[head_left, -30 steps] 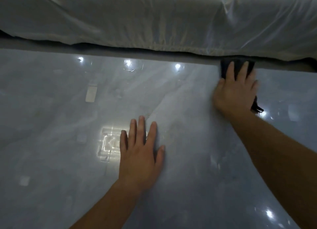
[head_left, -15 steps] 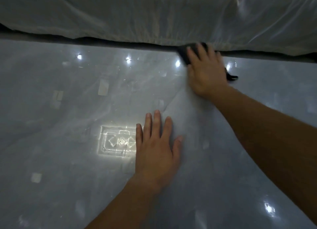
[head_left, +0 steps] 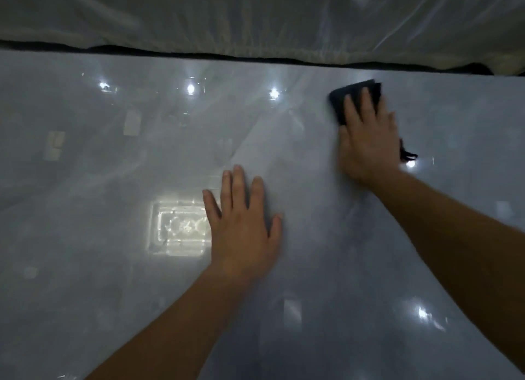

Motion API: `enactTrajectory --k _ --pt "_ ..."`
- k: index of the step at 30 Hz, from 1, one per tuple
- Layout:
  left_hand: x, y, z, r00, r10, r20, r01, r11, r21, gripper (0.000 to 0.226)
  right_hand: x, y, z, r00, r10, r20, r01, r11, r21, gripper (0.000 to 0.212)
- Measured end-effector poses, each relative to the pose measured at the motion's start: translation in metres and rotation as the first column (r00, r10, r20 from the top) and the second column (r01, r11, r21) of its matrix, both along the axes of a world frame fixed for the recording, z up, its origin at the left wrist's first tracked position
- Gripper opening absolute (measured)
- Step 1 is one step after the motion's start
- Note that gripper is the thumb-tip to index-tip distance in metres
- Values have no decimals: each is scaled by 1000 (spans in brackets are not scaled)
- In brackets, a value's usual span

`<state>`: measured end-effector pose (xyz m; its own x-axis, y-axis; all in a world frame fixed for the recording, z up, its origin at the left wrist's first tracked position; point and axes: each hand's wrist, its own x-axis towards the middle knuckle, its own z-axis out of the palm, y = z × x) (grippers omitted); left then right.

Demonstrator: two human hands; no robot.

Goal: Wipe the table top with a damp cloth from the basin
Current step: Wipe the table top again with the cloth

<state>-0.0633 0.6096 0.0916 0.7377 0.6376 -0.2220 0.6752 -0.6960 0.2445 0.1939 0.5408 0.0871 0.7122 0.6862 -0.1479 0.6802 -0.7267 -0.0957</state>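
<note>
View from a head-worn camera looking down at 2 bare hands on a table. The right hand (head_left: 369, 141) lies flat with its fingers straight and slightly spread, pressing down on a dark, folded, damp-looking cloth (head_left: 339, 99). The cloth shows beyond the fingertips and to their left, and a thin dark tail of it pokes out on the right side of the wrist. The hand looks a little blurred, which suggests it is mid-stroke. The left hand (head_left: 244, 223) rests palm-down nearer the viewer, fingers straight and spread, holding nothing; it seems to brace the body.

Both hands sit on a glossy, pale grey, marble-patterned tabletop (head_left: 99, 308). The cloth is on the right half of it, near the far edge but not touching that edge. The surface mirrors several small bright ceiling spots and 1 large rectangular light reflection (head_left: 179, 229) just left of the left hand.

Beyond the far edge, across a dark gap, hangs a pale, wrinkled sheet covered in clear plastic (head_left: 255, 18). No basin is in view.

The step in hand appears to be the wiping itself, along the far strip. The next move likely calls for steady flat pressure and overlapping passes toward the uncovered left and near areas, shifting the left hand out of the way.
</note>
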Motion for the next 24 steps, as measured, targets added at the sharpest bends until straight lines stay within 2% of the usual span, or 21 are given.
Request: enactTrajectory --k 1,3,5,7,9,11,12,13,15,17,18,20,22,24 --pt "-1 -6 0 1000 12 14 -11 1000 -5 69 -31 -5 -4 985 174 -4 -174 985 22 60" --pt "-5 -23 2 1000 7 11 -7 1000 1 66 -83 -43 -7 875 483 -29 -482 876 36 58" --pt "-6 -42 5 1000 -14 6 14 1000 -2 64 -81 -91 0 806 588 -70 -590 808 5 56" --pt "-3 -58 6 999 -41 16 41 999 -3 61 -29 -120 -1 881 473 -10 -472 881 14 58" --pt "5 -80 5 997 -79 13 79 997 -1 61 39 -139 1 989 148 14 -147 989 -13 62" --pt "19 -102 4 996 -88 14 88 996 9 62 75 -144 4 990 -137 -22 137 990 10 63" --pt "27 -111 4 996 -86 8 86 996 4 63 67 -140 3 987 -164 -6 164 986 25 61" --pt "33 -119 5 996 -85 -3 85 996 -2 63 49 -138 -1 994 -110 18 109 993 36 60" --pt "43 -136 7 996 -83 -14 83 997 4 63 2 -155 -6 984 176 27 -178 981 82 58" --pt "52 -157 11 995 -103 -13 102 995 -9 64 -22 -204 -6 891 454 -6 -454 890 36 56" --pt "57 -168 13 992 -123 -6 122 992 -23 65 -12 -231 -4 855 518 -26 -518 855 6 56" --pt "70 -192 12 985 -172 8 172 985 -29 65 45 -271 -5 889 458 20 -458 889 14 56" --pt "92 -217 7 977 -211 -11 211 977 -10 66 112 -292 -4 975 215 53 -216 976 19 59" --pt "113 -233 1 984 -167 -55 167 986 1 71 137 -286 0 1000 -27 14 27 999 35 60"
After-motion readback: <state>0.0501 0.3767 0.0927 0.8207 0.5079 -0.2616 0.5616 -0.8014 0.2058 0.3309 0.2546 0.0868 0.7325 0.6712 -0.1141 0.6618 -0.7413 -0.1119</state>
